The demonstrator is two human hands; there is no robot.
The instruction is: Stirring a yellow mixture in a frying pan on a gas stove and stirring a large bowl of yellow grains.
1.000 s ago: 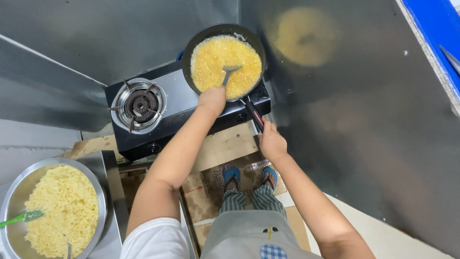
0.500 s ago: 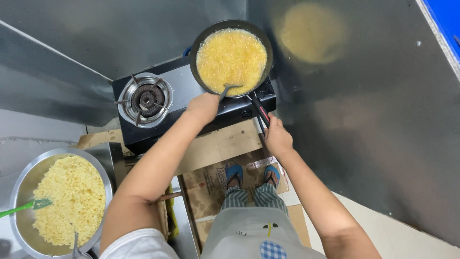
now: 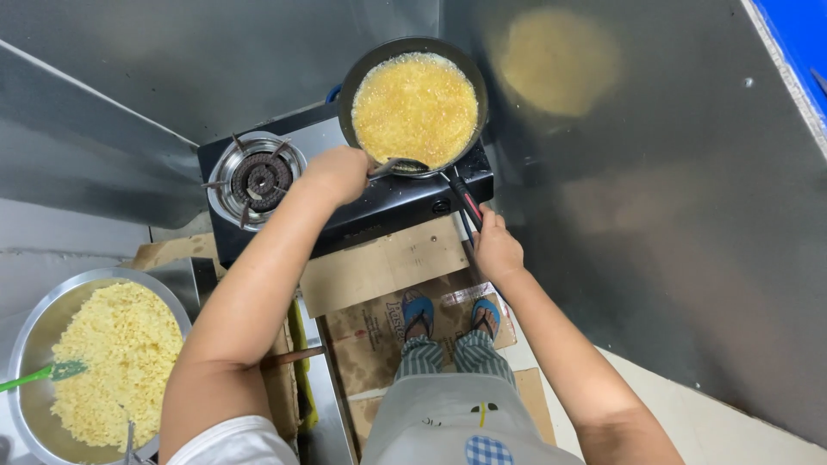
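Observation:
A black frying pan [image 3: 349,90] full of flat yellow food [image 3: 415,108] sits on the right burner of a black two-burner gas stove [image 3: 388,194]. My left hand [image 3: 338,172] grips a metal spatula [image 3: 398,165] whose blade rests at the pan's near rim. My right hand [image 3: 495,250] holds the pan's black and red handle [image 3: 463,200]. The left burner [image 3: 257,176] is bare.
A large metal bowl [image 3: 34,327] of yellow crumbly food with a green utensil [image 3: 39,375] stands at lower left. Shiny metal walls close in behind and to the right. Flattened cardboard [image 3: 388,267] lies under my sandalled feet.
My left hand has drawn the spatula from the middle of the pan back to its near rim. My right hand stayed on the handle. The view shifted slightly.

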